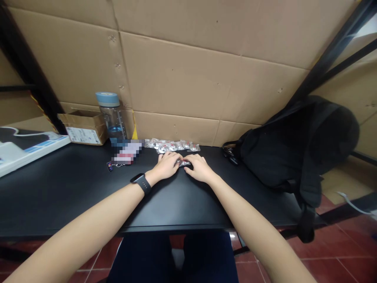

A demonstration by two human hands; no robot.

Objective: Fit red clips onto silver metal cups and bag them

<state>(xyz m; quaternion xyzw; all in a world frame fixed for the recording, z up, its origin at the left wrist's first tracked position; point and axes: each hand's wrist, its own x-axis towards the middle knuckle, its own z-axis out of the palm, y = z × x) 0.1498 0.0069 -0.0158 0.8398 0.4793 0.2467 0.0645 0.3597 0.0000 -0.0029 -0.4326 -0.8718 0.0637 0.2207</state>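
Between my two hands, low over the black table [182, 208], is a small shiny clear plastic packet [185, 163] with a bit of red on it; what is inside I cannot make out. My left hand [167, 165], with a dark watch on its wrist, pinches the packet's left end. At the packet's right end my right hand [198, 167] has its thumb and fingers closed on it. Just beyond the hands, a row of similar clear packets [172, 146] with round silvery contents and red marks lies along the cardboard wall.
To the left stand a bottle with a blue lid [108, 100], an open cardboard box [84, 125] and a white power strip [38, 153]. A blurred-out item with a keyring [126, 153] lies nearer. On the right rests a black backpack [291, 145]. Cardboard [188, 70] closes off the back.
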